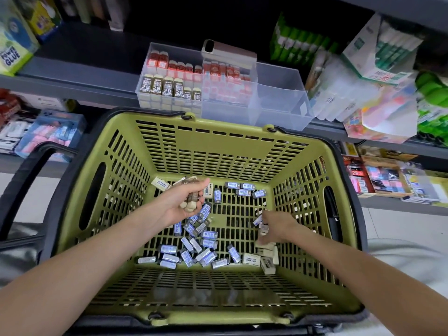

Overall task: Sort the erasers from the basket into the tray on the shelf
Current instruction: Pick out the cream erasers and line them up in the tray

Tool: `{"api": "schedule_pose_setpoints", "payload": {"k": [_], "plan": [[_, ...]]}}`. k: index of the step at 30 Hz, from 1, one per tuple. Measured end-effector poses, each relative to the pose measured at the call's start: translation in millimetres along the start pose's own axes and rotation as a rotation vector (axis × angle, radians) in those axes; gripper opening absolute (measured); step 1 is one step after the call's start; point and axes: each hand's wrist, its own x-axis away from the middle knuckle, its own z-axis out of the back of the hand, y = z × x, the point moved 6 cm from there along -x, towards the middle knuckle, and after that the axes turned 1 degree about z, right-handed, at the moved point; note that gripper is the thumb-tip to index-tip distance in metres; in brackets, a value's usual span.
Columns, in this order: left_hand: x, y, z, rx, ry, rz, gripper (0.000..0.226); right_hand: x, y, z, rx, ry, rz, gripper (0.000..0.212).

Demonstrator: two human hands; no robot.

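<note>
Brown-sleeved erasers (192,198), a small bundle with cream ends showing, are held in the curled fingers of the left hand (184,202), raised over the far left of the basket (218,146) floor. The right hand (275,224) is lowered onto cream erasers (265,253) by the basket's right wall, fingers bent down; whether one is pinched cannot be told.

Judged: pieces light, small and rubbery, with smooth paper sleeves. They are best taken across the long sides, a few at a time, since a full bundle may slip.

Blue-sleeved erasers (194,238) are scattered over the middle of the basket floor. The tray (281,103) stands on the shelf (72,69) just beyond the basket's far rim, with brown and red rows filled at its left and its right compartment bare. A phone-like slab (228,50) lies across the tray top and may obstruct the middle compartment.
</note>
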Motion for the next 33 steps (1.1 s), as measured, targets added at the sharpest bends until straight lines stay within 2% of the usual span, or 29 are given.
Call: {"api": "schedule_pose_setpoints", "payload": {"k": [2, 7, 11, 13, 17, 20, 23, 25, 29, 33], "plan": [[-0.7, -0.3, 0.0, -0.005, 0.000, -0.006, 0.047, 3.2, -4.8, -10.2, 0.015, 0.021, 0.084, 0.073], [1.2, 0.4, -4.2, -0.041, -0.022, -0.024, 0.042, 10.4, -9.7, -31.1, 0.043, -0.025, 0.173, 0.088], [2.1, 1.4, -7.1, -0.036, -0.044, -0.030, 0.041, 8.7, -11.1, -28.2, -0.028, 0.095, 0.205, 0.061], [3.3, 2.6, -7.6, -0.045, -0.055, -0.026, 0.039, 7.2, -13.1, -20.6, -0.101, 0.132, 0.220, 0.055], [9.0, 5.6, -9.3, -0.077, -0.072, -0.028, 0.034, 12.8, -25.2, 10.6, -0.375, 0.227, 0.248, 0.054], [15.0, 8.2, -12.5, -0.080, -0.076, -0.030, 0.038, 30.4, -41.8, 46.4, -0.703, 0.317, 0.362, 0.053], [24.3, 16.8, -23.8, -0.017, -0.123, -0.053, 0.053, 58.9, -62.6, 92.0, -1.006, 0.512, 0.526, 0.049], [31.2, 26.5, -32.6, 0.041, -0.182, -0.088, 0.060, 77.4, -77.4, 120.0, -1.110, 0.658, 0.627, 0.051], [46.4, 52.8, -38.6, 0.144, -0.294, -0.229, 0.044, 101.6, -107.6, 157.5, -1.035, 0.848, 0.716, 0.054], [62.3, 77.2, -33.9, 0.130, -0.247, -0.328, 0.022, 109.7, -128.5, 173.4, -0.886, 0.887, 0.729, 0.056]]}}
